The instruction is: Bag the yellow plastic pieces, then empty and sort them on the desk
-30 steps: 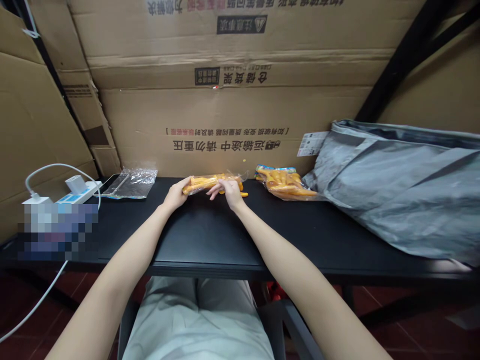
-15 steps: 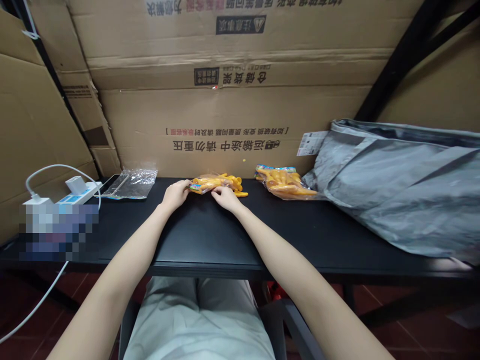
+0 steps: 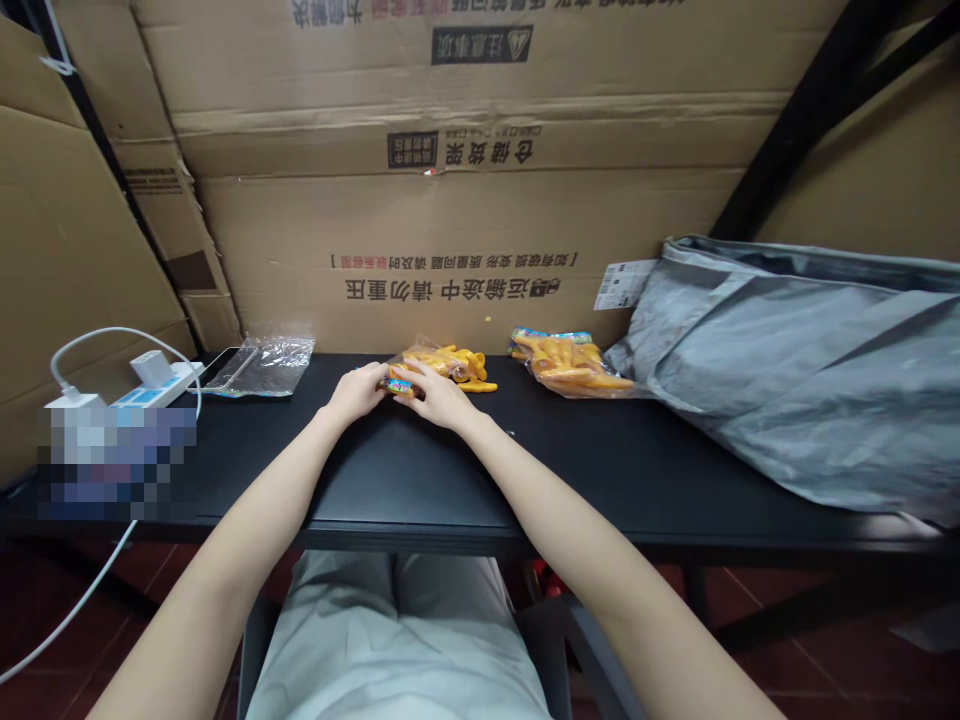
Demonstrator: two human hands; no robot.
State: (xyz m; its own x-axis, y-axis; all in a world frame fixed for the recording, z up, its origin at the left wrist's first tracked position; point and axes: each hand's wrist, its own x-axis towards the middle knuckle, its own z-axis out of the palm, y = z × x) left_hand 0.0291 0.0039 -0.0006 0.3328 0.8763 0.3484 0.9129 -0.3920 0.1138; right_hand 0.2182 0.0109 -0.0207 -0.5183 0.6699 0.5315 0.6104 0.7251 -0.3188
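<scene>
In the head view, my left hand (image 3: 361,390) is closed on the left end of a clear plastic bag (image 3: 401,384) with a colourful printed header. My right hand (image 3: 437,394) grips the same header from the right, close beside the left hand. Several yellow-orange, glossy curved pieces (image 3: 465,364) lie in and behind this bag, and some stick out at its right end. What kind of pieces they are I cannot make out. Both hands rest low over the black table (image 3: 420,470).
A second bag of yellow-orange pieces (image 3: 566,365) lies to the right, beside a large grey fabric bag (image 3: 787,390). At left are a flat clear wrapper (image 3: 277,368), a phone (image 3: 229,368) and a power strip (image 3: 161,385) with white chargers. Cardboard (image 3: 450,220) stands behind.
My right hand has moved left from the bag's front middle to the printed header, close to my left hand. The left hand has barely moved.
</scene>
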